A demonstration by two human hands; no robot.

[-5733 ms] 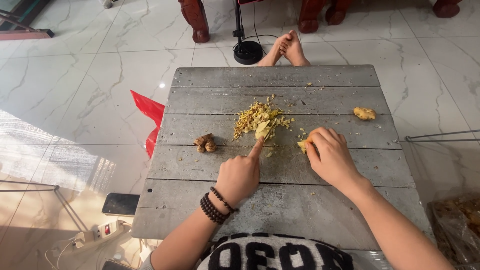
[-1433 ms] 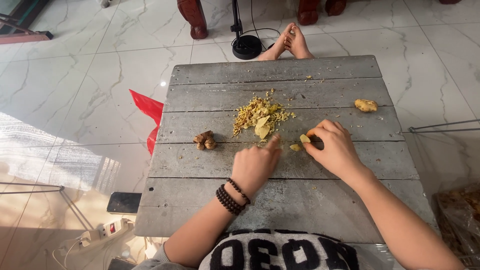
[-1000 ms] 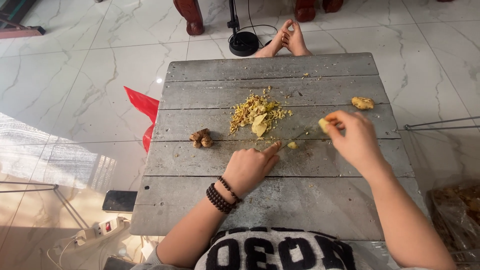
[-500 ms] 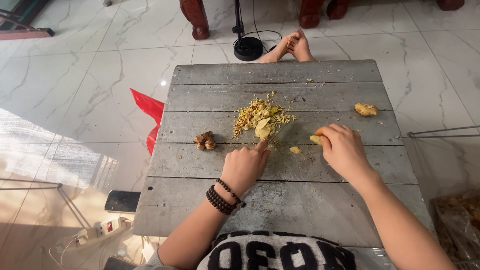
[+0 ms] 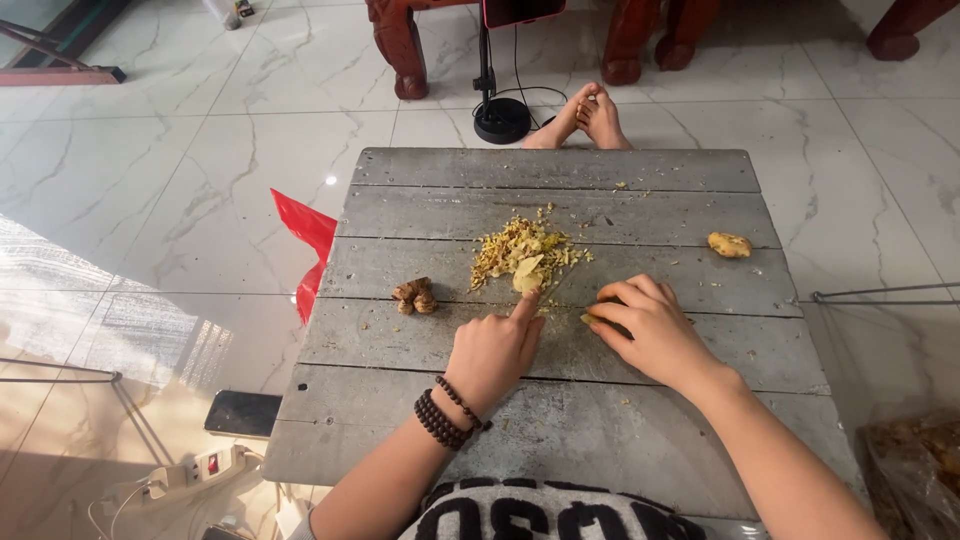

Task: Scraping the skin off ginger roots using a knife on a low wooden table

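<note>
A pile of yellow ginger peelings and slices (image 5: 525,254) lies in the middle of the grey wooden table (image 5: 560,170). My left hand (image 5: 493,352), with dark bead bracelets at the wrist, points its index finger into the near edge of that pile. My right hand (image 5: 650,330) rests on the table just right of it, fingers curled over a small yellow ginger piece (image 5: 592,319). A brown unpeeled ginger knob (image 5: 414,295) sits to the left. A peeled yellow ginger piece (image 5: 729,244) lies at the right.
A person's bare feet (image 5: 580,118) show beyond the far table edge, beside a black round stand base (image 5: 501,120). A red bag (image 5: 306,245) hangs left of the table. A phone (image 5: 242,412) and power strip (image 5: 190,471) lie on the marble floor.
My right hand has drawn back toward the pile and covered the small loose ginger piece. My left index finger stays at the pile's near edge.
</note>
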